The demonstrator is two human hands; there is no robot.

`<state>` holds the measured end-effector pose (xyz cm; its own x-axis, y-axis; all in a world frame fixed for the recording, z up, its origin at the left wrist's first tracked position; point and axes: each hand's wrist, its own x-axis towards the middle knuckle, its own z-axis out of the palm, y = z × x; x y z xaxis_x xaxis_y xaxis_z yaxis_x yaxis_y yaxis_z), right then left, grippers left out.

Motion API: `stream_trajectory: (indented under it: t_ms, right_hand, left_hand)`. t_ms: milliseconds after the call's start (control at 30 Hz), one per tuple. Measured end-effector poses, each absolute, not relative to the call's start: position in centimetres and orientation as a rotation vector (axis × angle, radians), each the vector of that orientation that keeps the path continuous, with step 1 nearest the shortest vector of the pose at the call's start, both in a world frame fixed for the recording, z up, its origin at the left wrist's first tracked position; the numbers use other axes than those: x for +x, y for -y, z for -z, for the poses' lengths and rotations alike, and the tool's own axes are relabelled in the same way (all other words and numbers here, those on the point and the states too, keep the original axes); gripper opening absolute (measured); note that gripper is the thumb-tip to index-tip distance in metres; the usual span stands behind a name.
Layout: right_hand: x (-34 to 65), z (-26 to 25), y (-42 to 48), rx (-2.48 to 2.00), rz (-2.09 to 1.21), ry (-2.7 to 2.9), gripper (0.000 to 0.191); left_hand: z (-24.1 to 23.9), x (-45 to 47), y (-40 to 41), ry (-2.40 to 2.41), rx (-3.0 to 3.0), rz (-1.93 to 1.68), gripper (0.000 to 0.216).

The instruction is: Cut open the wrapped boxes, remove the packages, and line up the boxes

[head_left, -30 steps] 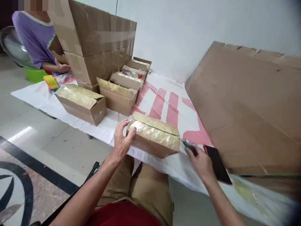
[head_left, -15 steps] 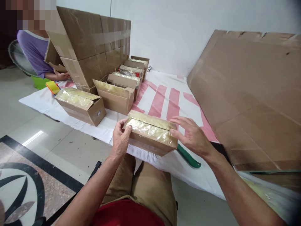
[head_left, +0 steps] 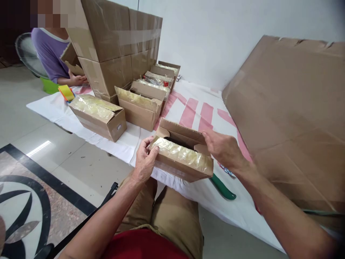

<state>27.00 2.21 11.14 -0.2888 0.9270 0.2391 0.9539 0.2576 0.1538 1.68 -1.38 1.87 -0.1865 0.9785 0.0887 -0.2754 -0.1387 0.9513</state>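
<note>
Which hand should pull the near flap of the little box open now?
Probably the left hand. Its fingers already rest on the taped near flap of the small box. The right hand is busy holding the far flap up.

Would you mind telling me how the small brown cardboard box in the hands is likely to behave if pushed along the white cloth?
The small brown cardboard box sits low and flat, so it probably slides rather than tips. Its glossy taped flap may feel slippery. With one flap open, the top likely flexes under pressure.

Green-handled tool [head_left: 222, 187], perhaps a knife, lies beside a leaning cardboard sheet [head_left: 291, 115].
</note>
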Motion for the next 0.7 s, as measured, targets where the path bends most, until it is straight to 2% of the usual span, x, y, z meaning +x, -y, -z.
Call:
stream_trajectory:
  t_ms: [133,300,367,467,567,700]
  right_hand:
    - [26.5,-12.1,-5.3,-2.005,0.302,2.296,0.036]
    - [25.3,-12.0,-5.8,-2.013,0.405,2.257,0.025]
    - [25.0,-12.0,-4.6,-1.918,0.318,2.214,0.023]
    - [24.8,-12.2,-2.3,-1.547,0.063,2.323,0.021]
    - [24.7,-12.2,-0.7,-1.267,-0.123,2.612,0.023]
    - [25.1,-12.7,0.6,-1.247,-0.028,2.791,0.027]
  left_hand:
    - [-1.6,1.4,1.1,-0.998,1.047,-1.643,0.035]
    - [-2.0,-1.0,1.2,-0.908,1.192,-1.610,0.027]
    - [-2.1,-2.2,1.4,-0.910,1.340,-1.578,0.026]
    - [-2.0,-3.5,1.8,-0.916,1.676,-1.521,0.004]
    - [-1.7,-4.0,2.2,-0.932,1.916,-1.512,0.013]
    - [-1.6,-4.2,2.5,-1.019,2.039,-1.492,0.018]
